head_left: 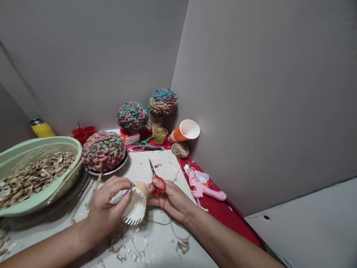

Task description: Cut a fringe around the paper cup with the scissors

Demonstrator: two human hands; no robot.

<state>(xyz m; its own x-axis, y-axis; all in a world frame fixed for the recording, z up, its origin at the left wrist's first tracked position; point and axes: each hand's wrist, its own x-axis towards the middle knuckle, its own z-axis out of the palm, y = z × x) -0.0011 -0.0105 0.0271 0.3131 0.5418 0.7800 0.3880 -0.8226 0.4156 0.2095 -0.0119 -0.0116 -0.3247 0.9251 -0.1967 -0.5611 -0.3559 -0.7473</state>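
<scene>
A paper cup point(135, 209) lies tilted between my hands, its white inside facing me and its rim cut into a row of short slits. My left hand point(110, 201) is closed in a pinch at the upper left of that rim, thumb and forefinger nearly meeting. My right hand point(170, 197) grips scissors point(160, 185) with red handles, their blades pointing up and away from the cup. Fingers of the same hand also touch the cup's outer side. Thin twine point(178, 235) trails over the table below the right hand.
A green basket point(60, 143) of shells stands left, near a ball of coloured shells point(104, 150) on a metal dish. Two more shell balls point(163, 101), green-handled pliers point(153, 147), an orange cup point(180, 134) and a twine roll point(180, 150) sit behind. A pink glue gun point(206, 190) lies right.
</scene>
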